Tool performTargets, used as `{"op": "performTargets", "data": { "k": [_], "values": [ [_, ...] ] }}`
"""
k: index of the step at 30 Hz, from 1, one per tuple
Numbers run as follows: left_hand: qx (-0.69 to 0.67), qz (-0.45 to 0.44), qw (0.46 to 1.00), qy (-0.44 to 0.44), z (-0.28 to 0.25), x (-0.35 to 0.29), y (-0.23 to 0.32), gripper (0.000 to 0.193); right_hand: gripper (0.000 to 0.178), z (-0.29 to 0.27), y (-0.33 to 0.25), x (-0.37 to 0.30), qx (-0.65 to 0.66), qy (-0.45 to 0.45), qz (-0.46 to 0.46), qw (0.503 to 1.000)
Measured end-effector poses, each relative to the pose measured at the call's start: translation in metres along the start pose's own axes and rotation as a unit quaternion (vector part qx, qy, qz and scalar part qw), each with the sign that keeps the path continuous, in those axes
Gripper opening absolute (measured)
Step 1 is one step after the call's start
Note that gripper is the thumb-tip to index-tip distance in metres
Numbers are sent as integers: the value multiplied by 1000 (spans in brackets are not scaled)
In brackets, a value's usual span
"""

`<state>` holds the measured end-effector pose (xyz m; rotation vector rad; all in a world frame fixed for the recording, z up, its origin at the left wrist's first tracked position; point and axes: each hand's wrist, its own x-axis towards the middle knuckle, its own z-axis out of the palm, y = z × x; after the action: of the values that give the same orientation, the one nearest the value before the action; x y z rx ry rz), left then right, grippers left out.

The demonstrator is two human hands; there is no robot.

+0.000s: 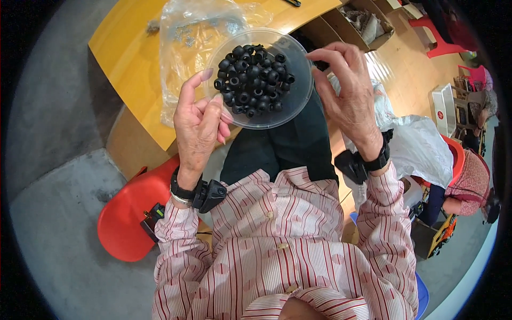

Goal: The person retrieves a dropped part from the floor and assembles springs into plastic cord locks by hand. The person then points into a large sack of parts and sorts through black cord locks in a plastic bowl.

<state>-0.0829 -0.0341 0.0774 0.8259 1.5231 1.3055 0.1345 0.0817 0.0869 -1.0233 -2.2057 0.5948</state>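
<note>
A clear round plastic bowl, shallow and see-through, is held up over my lap near the table's edge. Many small black ring-shaped parts, hollow in the middle, are heaped in it. My left hand grips the bowl's left side, its thumb over the rim and its index finger along the edge. On the opposite side, my right hand has its thumb and index finger curved at the rim. Something dark shows between those two fingers; whether it is a part or the background, I cannot tell.
Beyond the bowl, a clear plastic bag with small metal-looking pieces lies on the yellow table. Cardboard boxes stand at the far right. A red stool is at my left; another person sits at right.
</note>
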Motion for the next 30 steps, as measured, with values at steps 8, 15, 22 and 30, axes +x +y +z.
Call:
{"op": "performTargets", "data": {
  "k": [8, 15, 22, 30],
  "values": [
    [-8, -21, 999, -25, 22, -10, -10, 41, 20, -2, -8, 6, -298, -121, -111, 940],
    [-10, -16, 999, -40, 25, -12, -12, 42, 17, -1, 1, 6, -304, -126, -136, 934],
    [-3, -13, 999, -41, 26, -15, -11, 41, 28, 5, 0, 6, -309, -151, -98, 934],
    [-6, -7, 999, -38, 25, -15, -13, 41, 22, 8, 7, 5, -287, -138, -124, 940]
  ]
}}
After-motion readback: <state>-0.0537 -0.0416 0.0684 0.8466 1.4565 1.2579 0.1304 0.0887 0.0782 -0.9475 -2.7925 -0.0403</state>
